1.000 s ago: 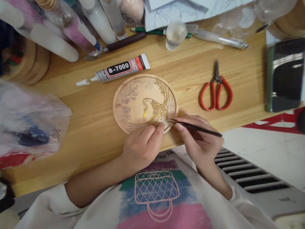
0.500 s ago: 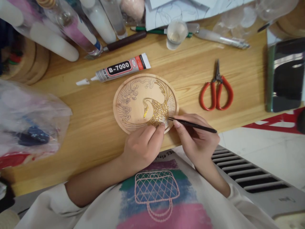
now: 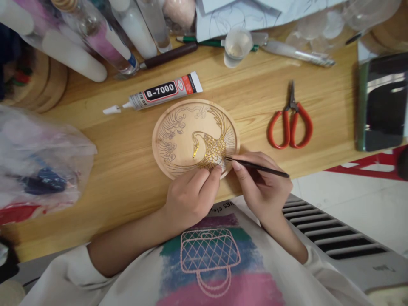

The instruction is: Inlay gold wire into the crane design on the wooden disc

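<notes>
A round wooden plate (image 3: 178, 148) lies on the table, with a crane-like bird drawn on it and its neck and body outlined in gold. Black tweezers (image 3: 259, 165) are pinched in my right hand (image 3: 267, 182), their tips over the bird's body near the plate's right edge. My left hand (image 3: 193, 195) rests at the plate's lower edge, fingers curled and thumb close to the tweezer tips. Whatever its fingertips may hold is too small or hidden to make out.
A B-7000 glue tube (image 3: 162, 91) lies uncapped behind the plate, its white cap (image 3: 111, 110) beside it. Red-handled pliers (image 3: 290, 123) and a phone (image 3: 382, 102) are to the right. A small clear cup (image 3: 237, 47), bottles (image 3: 108, 42) and papers (image 3: 236, 19) line the back; a plastic bag (image 3: 47, 161) sits left.
Hardly anything differs. The whole view has shifted very slightly, while both hands and the tweezers keep their places over the plate.
</notes>
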Tool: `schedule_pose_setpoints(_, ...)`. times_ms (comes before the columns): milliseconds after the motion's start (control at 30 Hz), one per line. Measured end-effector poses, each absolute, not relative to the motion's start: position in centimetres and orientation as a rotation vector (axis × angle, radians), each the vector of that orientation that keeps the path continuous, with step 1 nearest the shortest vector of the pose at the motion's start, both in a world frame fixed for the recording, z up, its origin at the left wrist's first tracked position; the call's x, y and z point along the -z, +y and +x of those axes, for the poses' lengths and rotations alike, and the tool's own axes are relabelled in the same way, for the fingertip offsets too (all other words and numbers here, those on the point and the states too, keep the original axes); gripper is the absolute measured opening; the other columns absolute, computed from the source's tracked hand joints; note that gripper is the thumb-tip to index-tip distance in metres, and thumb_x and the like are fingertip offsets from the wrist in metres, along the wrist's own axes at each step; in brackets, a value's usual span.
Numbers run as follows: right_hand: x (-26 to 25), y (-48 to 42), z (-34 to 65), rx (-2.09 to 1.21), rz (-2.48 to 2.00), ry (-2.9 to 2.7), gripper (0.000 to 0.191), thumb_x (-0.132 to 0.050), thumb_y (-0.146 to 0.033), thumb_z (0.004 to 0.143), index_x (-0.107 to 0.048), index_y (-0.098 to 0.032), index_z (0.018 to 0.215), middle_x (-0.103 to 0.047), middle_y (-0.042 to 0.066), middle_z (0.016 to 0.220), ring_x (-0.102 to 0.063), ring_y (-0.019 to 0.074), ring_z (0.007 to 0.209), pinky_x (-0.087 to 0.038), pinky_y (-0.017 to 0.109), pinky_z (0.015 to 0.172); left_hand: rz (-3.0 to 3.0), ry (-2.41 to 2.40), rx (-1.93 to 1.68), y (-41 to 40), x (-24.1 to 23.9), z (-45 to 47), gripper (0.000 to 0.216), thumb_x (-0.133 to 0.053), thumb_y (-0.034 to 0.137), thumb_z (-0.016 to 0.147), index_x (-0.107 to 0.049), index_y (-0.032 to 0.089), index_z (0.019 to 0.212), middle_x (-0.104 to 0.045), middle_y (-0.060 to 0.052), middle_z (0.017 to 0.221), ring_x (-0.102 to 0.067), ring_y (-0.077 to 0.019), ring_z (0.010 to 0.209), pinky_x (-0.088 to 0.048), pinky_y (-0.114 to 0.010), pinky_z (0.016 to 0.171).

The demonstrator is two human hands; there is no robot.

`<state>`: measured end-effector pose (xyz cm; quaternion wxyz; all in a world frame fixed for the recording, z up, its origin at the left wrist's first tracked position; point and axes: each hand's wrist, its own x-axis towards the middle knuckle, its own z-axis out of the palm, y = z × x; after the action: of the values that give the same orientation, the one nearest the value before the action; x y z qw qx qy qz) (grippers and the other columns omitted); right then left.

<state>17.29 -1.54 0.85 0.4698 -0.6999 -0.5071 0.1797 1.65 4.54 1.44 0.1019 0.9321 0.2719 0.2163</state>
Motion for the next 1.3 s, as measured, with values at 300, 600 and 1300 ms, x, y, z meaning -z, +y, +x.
schedule_pose_setpoints(300, -0.73, -1.55, 17.29, -0.433, -1.711, -1.231, 0.015, -0.069, -0.011, 0.086, -0.072, -0.022, 0.096, -0.075, 0.000, 0.086, -0.070, 0.0138, 0.080, -0.058, 0.028, 0.074, 2.775, 0.781, -0.652, 4.60, -1.50, 1.60, 0.013, -0.062, 0.010, 0.093, -0.064, 0.009, 0.106, -0.063, 0.001, 0.065, -0.059, -0.0143, 0.055, -0.045, -0.029, 0.049)
schedule_pose_setpoints(600, -0.87, -1.64, 17.30, -0.449, -1.710, -1.229, 0.015, -0.068, -0.011, 0.086, -0.072, -0.021, 0.096, -0.075, 0.000, 0.086, -0.069, 0.0132, 0.081, -0.058, 0.027, 0.075, 2.757, 0.789, -0.643, 4.62, -1.41, 1.71, 0.013, -0.062, 0.010, 0.093, -0.063, 0.009, 0.106, -0.064, 0.000, 0.067, -0.061, -0.0142, 0.058, -0.046, -0.028, 0.051)
schedule_pose_setpoints(1300, -0.95, -1.39, 17.58, -0.435, -1.674, -1.296, 0.019, -0.067, -0.009, 0.086, -0.072, -0.023, 0.097, -0.075, 0.002, 0.086, -0.071, 0.0165, 0.079, -0.060, 0.031, 0.072, 2.777, 0.805, -0.601, 4.54, -1.57, 1.86, 0.011, -0.060, 0.012, 0.094, -0.065, 0.011, 0.105, -0.060, 0.002, 0.063, -0.058, -0.0130, 0.056, -0.046, -0.027, 0.051)
